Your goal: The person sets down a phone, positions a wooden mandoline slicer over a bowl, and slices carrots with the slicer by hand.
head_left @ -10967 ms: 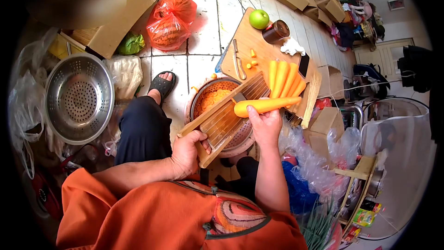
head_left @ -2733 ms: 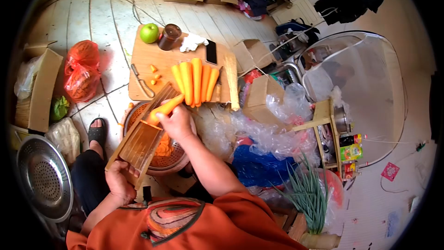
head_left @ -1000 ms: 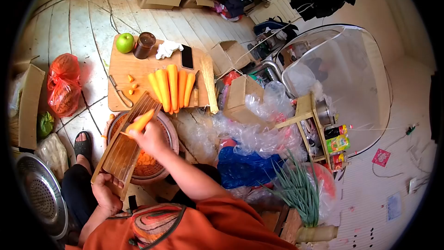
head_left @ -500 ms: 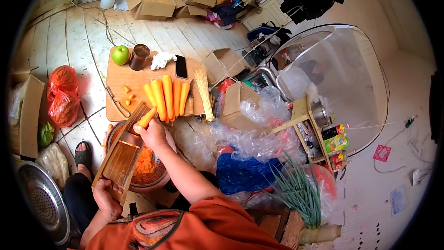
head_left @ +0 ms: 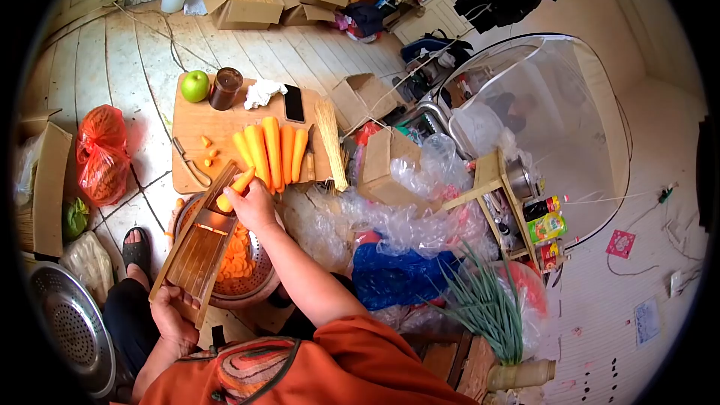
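Observation:
My left hand (head_left: 174, 315) grips the lower end of a wooden slicer (head_left: 193, 259), which leans across a round basket (head_left: 264, 274). Fingers of my right hand (head_left: 253, 206) are wrapped round a peeled carrot (head_left: 238, 186) near the slicer's upper end, just above its metal blade (head_left: 215, 220). Orange carrot slices (head_left: 237, 256) lie in the basket under the slicer. Beyond it, several peeled carrots (head_left: 272, 151) rest side by side on a wooden board (head_left: 225, 124), with small carrot pieces (head_left: 209, 157) and a knife (head_left: 191, 163) to their left.
On the board are a green apple (head_left: 195, 86), a dark jar (head_left: 226, 88) and a phone (head_left: 294, 103). A red bag (head_left: 103, 155) and a metal colander (head_left: 73, 330) are at the left. Plastic bags (head_left: 405, 274), green onions (head_left: 491, 311) and a small wooden shelf (head_left: 491, 180) are at the right.
Over these frames the view has swung, so the board appears further left. My right hand has moved the carrot along the slicer, now near its upper end; the carrot looks shorter and more slices lie in the basket.

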A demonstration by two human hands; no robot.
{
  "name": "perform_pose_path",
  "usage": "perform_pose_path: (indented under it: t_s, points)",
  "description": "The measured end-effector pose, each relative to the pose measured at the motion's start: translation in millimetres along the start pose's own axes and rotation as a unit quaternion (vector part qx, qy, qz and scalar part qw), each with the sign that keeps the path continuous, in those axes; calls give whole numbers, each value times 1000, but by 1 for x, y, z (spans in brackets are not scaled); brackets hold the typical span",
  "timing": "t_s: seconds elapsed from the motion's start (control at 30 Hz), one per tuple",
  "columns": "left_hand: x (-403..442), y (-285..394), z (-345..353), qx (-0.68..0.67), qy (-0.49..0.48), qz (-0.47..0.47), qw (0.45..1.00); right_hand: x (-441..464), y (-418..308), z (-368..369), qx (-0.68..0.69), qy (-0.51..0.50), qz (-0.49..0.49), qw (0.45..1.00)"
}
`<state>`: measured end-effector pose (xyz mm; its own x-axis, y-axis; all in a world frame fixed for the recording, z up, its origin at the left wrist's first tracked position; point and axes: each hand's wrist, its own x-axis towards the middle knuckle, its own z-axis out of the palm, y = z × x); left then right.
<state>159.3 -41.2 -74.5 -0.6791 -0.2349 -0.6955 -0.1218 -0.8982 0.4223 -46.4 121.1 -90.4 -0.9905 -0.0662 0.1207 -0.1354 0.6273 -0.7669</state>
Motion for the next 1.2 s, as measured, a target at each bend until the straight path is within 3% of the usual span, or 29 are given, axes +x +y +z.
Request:
perform_pose_path:
  t_s: [0.43,0.6,0.7,0.83,0.9,0.93,1.03,1.1,1.17,1.2]
  points:
    - [0,0,-2,-2,-3,-8,1000,-9,-18,-8,-69,-60,23,996]
    - [3,-1,-5,6,5,-7,1000,-69,-66,-20,6,-159,-114,981]
    - [1,-1,-2,13,3,-17,1000,-73,-60,-16,24,-123,-126,984]
    - [-3,1,4,2,24,4,1000,-34,-32,-3,-15,-50,-29,998]
    - [0,-2,-1,-6,21,4,1000,-7,-21,-8,6,-30,66,997]
    - [4,-2,-5,-1,12,5,1000,-4,-20,-6,9,-29,61,998]
    - [-2,-1,1,-1,18,-7,1000,-25,-21,-6,-24,-44,11,999]
    - [-2,0,2,-6,26,1,1000,-53,-41,-8,34,-97,-25,994]
    - [1,0,-2,-4,27,-1,1000,-77,-56,-9,50,-90,-211,972]
    - [2,0,-5,2,14,-6,1000,-80,-57,-9,34,-77,-201,976]
